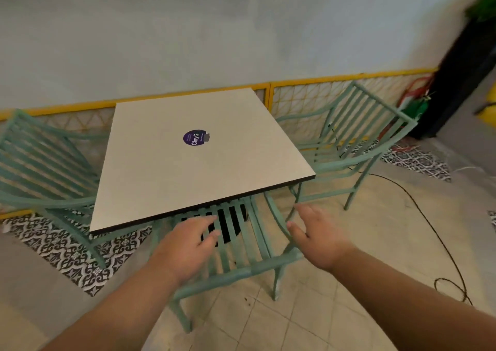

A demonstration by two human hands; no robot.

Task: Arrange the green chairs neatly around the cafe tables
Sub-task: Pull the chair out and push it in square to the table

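Left hand (185,246) and right hand (319,240), grip released, over green chair (241,271) under cafe table (188,173).

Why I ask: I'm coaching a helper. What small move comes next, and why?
Likely grip the near chair and nudge it in: left hand open over its slats, right hand open by its armrest, neither gripping; it sits only partly under the table.
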